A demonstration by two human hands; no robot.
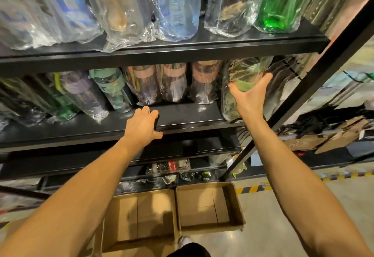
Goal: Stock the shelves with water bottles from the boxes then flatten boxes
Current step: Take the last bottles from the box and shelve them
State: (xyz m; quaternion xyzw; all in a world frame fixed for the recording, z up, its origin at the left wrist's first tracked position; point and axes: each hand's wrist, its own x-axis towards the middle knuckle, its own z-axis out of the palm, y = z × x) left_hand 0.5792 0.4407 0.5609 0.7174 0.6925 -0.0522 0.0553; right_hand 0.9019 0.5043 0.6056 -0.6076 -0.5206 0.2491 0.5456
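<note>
Water bottles in clear plastic wrap stand in rows on the black middle shelf, and more fill the top shelf above. From the head view, the right hand lies with fingers straight and spread against the wrapped green bottle at the row's right end, thumb stretched across its front. The left hand holds the middle shelf's front edge, fingers bent on top and thumb at the lip. Blue print on the upper bottles and a red label lower down are too blurred to read. Two open cardboard boxes sit side by side on the floor below, near yellow-and-black tape.
</note>
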